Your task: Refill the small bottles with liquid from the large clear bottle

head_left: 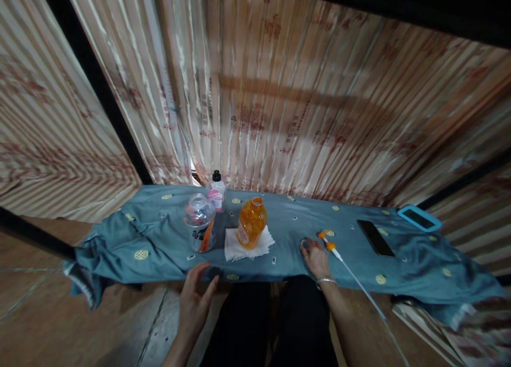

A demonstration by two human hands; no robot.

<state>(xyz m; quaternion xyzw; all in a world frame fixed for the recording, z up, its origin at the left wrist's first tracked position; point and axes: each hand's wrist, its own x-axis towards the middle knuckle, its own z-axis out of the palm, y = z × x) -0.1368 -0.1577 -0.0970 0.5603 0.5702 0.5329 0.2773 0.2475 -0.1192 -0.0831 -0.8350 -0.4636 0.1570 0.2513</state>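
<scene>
My left hand hovers open at the near edge of a blue-grey cloth, fingers spread, holding nothing. My right hand rests on the cloth with its fingers curled over a small round cap-like object. Right beside it lies an orange-tipped white cable that trails off toward me. An open bottle of orange liquid stands on a white paper napkin. To its left stands a clear plastic bottle, and behind that a small bottle with a black cap.
A dark phone lies on the cloth to the right, and a blue-framed device sits at the far right edge. Striped curtains hang close behind. My dark-clad legs are below the cloth edge, over a brown floor.
</scene>
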